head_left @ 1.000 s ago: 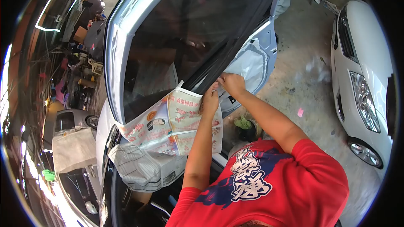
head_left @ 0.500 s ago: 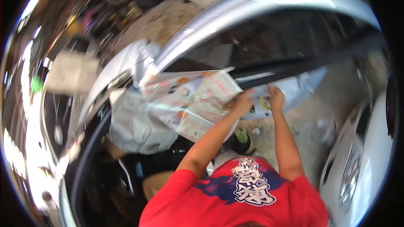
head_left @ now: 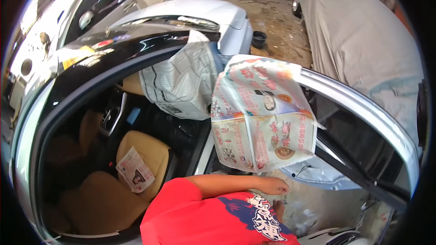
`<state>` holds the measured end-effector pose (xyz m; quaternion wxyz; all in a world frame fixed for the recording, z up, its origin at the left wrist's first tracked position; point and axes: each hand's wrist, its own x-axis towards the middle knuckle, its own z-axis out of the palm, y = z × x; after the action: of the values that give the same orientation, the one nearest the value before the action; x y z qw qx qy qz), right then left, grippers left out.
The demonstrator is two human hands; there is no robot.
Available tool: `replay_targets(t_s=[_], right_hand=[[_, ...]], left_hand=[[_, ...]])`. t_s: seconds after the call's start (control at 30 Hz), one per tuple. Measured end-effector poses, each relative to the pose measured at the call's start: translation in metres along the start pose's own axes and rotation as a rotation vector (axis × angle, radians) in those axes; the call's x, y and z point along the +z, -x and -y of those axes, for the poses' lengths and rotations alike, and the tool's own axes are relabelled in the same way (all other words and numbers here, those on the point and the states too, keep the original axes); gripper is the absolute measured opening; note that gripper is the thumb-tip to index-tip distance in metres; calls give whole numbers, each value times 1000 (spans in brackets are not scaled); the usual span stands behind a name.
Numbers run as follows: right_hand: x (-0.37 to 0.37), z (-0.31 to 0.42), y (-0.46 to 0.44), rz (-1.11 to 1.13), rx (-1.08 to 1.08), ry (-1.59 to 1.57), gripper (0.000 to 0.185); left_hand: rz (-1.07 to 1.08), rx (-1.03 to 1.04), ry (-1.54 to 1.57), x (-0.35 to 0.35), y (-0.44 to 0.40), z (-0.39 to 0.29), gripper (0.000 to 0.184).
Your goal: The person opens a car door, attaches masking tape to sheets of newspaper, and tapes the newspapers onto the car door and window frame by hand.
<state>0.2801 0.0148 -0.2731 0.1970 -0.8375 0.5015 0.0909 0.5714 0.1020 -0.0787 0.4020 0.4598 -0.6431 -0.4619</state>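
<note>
My left hand (head_left: 272, 185) is in front of the red shirt, below the lower edge of a printed newspaper sheet (head_left: 268, 140). Its fingers look curled; whatever they hold, if anything, cannot be made out. Only a small part of my right hand (head_left: 278, 208) shows, close beneath the left one at the shirt, its fingers hidden. The newspaper drapes over the inner side of an open car door, covering its front part beside the window frame (head_left: 359, 94). Below that frame, bluish plastic sheeting (head_left: 318, 176) hangs on the door.
A grey newspaper cover (head_left: 181, 81) hangs at the door hinge. Inside the car, tan seats (head_left: 145, 145) carry a loose newspaper piece (head_left: 135, 170). Beyond stand a black bucket (head_left: 259, 39), a white car (head_left: 204, 9) and a vehicle under a grey cover (head_left: 359, 31).
Both hands have left the door's edge and drawn back to my body. The view has swung leftward, bringing the car interior into sight; the newspaper still hangs on the door.
</note>
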Motion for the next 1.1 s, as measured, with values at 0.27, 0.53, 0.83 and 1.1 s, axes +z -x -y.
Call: replay_targets(t_s=[0.27, 0.53, 0.83, 1.1], right_hand=[[-52, 61, 9, 495, -162, -28, 26], [-52, 112, -42, 851, -184, -199, 24], [-20, 139, -111, 1135, -191, -364, 22], [5, 108, -149, 997, -1342, 723, 36]], left_hand=[[-181, -191, 254, -7, 100, 87, 37], [-630, -633, 104, -28, 272, 160, 38], [-1524, -1828, -77, 74, 564, 212, 28], [-1094, -1864, -81, 129, 601, 253, 54]])
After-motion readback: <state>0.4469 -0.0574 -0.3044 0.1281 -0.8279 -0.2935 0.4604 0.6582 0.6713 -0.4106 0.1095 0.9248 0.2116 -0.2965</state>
